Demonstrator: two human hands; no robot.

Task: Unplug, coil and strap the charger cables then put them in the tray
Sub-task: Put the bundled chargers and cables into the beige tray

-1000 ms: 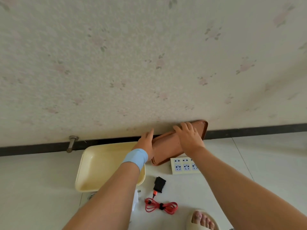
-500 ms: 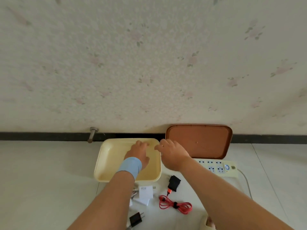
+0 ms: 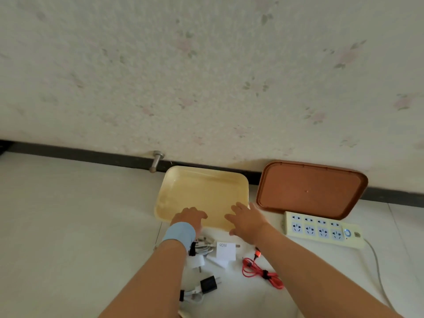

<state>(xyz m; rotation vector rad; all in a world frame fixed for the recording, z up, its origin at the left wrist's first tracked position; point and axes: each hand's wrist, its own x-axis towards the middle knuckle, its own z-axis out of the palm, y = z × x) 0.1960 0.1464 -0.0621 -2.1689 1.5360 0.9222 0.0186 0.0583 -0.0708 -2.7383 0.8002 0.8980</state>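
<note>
So both hands are down at the near rim of the yellow tray [image 3: 202, 191]. Right hand [image 3: 246, 220] is spread out flat, fingers straight, over the tray's near right corner, not holding anything. Left hand [image 3: 190, 217], the one with the blue wristband [image 3: 180, 232], sits at the near rim further left with its fingers bent. Honestly can't tell if it's gripping the rim or just resting there.

The cables are all on the floor just on the near side of the tray, none in it. Between the two forearms there's a white 90W charger [image 3: 226, 251]. A bundled white cable [image 3: 203, 245] with a black strap is tucked right by the left wrist, and there's a second white plug [image 3: 195, 262] just below that. Closer to the camera there's a black plug [image 3: 208, 284] on another white cable [image 3: 192, 294] that runs off the bottom edge. The red cable [image 3: 261, 270] is coiled and strapped, lying right against the right forearm, which covers part of it.

To the right of the yellow tray is a brown tray [image 3: 309, 189] with its far edge up against the wall. In front of that is a power strip [image 3: 321, 229] whose cord [image 3: 376, 267] trails off right. A metal door stop [image 3: 156, 160] sticks out of the baseboard left of the trays.

Count: two trays, one strip showing eight sockets in two rows of four, one red cable, two white cables, two white plugs, one black plug.
</note>
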